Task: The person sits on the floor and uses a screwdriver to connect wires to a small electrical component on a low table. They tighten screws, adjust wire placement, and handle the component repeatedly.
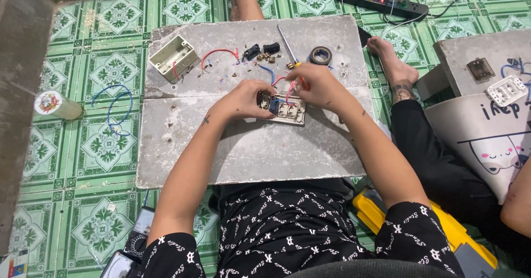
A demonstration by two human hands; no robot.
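Grey and chipped, the flat stone slab [249, 156] serves as your desk, and on it lies the cream-coloured rectangular switch plate [289, 112], back side up. Your left hand [243, 98] is curled around its left end, fingers closed on the edge to pin it. Your right hand [318, 84] sits just above the plate's upper edge, thumb and fingertips pinched on the thin red wire [291, 88] that loops down into the terminals; a short blue wire [275, 105] is tucked beside it.

To do this well, keep the left hand pressing the plate flat so it cannot skate on the slab, and hold the red wire close to its bare tip so that it goes in straight rather than buckling. Seat the strands fully before you tighten anything; loose copper outside the terminal would be a likely fault.

Your yellow-handled screwdriver [289, 48] lies just beyond your right hand, near the black roll of insulating tape [320, 55]. Further left are small black plastic parts [261, 50], a loose red wire arc [218, 54] and the empty cream plastic wall box [173, 58]. Another person's bare foot [387, 57] rests on the green patterned floor tiles [105, 73] by the slab's right corner.
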